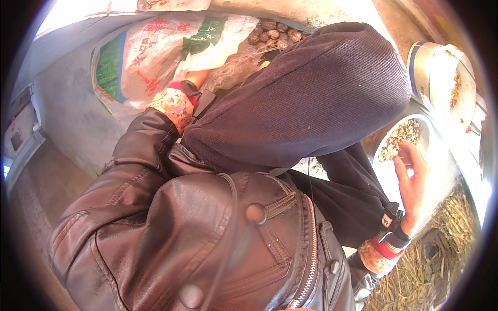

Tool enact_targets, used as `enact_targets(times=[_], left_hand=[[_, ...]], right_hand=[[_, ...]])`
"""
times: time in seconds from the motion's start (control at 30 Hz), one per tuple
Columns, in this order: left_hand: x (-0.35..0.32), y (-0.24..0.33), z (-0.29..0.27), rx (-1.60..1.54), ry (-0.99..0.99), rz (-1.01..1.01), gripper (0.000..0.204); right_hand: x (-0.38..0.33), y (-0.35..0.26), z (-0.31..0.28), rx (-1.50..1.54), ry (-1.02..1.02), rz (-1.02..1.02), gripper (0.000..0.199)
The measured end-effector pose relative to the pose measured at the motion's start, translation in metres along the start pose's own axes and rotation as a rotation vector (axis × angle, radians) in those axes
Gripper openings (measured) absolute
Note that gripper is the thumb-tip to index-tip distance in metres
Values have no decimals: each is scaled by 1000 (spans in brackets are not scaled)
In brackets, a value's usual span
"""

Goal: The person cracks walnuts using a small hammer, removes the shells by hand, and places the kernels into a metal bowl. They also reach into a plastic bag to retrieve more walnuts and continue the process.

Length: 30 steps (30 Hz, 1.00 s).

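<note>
My left hand (pixel 197 79) reaches in at the opening of a white woven sack (pixel 161 49) with red and green printing. Its fingers are hidden by the sack and my raised knee. Brown whole walnuts (pixel 272 34) lie in a heap beyond it, by a thin clear plastic film (pixel 231 70). On the right, my right hand (pixel 414 179) hovers over a white bowl (pixel 428 129). The thumb and forefinger are apart, and nothing shows between them. Pale brown broken nut pieces (pixel 398 139) cover part of the bowl's inside.
A white bucket (pixel 419 70) stands at the far right, with more brown bits near its top. Dry straw (pixel 415 269) is spread at the lower right. My bent leg (pixel 306 98) in dark corduroy rises between the two hands. Pale ground (pixel 67 109) extends left of the sack.
</note>
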<state>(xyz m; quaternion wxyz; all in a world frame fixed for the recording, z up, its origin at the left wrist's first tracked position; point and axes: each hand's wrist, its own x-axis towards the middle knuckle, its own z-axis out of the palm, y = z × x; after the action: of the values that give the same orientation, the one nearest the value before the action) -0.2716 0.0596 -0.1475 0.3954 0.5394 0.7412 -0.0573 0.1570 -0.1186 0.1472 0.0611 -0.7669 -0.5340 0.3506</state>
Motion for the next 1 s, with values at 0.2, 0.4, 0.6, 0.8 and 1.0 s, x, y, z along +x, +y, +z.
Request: enact_targets(times=[0.2, 0.4, 0.6, 0.8, 1.0], left_hand=[[25, 15, 9, -231, 16, 174, 44], [4, 41, 11, -342, 30, 273, 50], [-8, 51, 17, -370, 39, 394, 55], [36, 36, -12, -195, 90, 249, 56], [29, 35, -3, -190, 176, 296, 57]], right_hand=[[0, -6, -2, -37, -23, 27, 28], [3, -17, -4, -25, -38, 18, 29], [5, -17, -2, -33, -26, 20, 28], [2, -9, -2, 5, -7, 8, 29], [2, -11, -2, 14, -17, 7, 30]])
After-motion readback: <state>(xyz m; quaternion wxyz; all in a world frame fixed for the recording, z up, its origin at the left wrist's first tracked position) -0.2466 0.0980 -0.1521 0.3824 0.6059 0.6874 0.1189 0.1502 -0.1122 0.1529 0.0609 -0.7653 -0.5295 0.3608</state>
